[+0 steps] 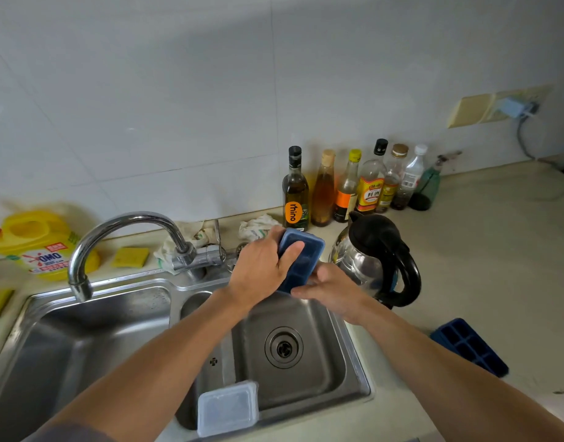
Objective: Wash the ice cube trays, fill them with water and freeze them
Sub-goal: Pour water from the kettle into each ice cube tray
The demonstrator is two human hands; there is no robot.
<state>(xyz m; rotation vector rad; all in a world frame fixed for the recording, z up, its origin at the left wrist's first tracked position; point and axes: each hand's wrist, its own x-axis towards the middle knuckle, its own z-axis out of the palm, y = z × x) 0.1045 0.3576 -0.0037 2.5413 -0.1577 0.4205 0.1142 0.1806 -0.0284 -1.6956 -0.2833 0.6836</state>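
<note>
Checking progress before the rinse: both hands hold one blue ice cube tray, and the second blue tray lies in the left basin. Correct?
Not quite. The second blue tray is not in the sink; the head view shows it lying on the counter to the right. The rest stands: the left hand and right hand both hold one blue ice cube tray.

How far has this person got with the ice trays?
Early on. Nothing looks finished: neither tray shows water in it. In hand: the left hand and right hand hold one blue tray over the right sink basin, and no water shows at the tap. Left: a second blue tray lies on the counter, and filling and freezing are still to come.
</note>
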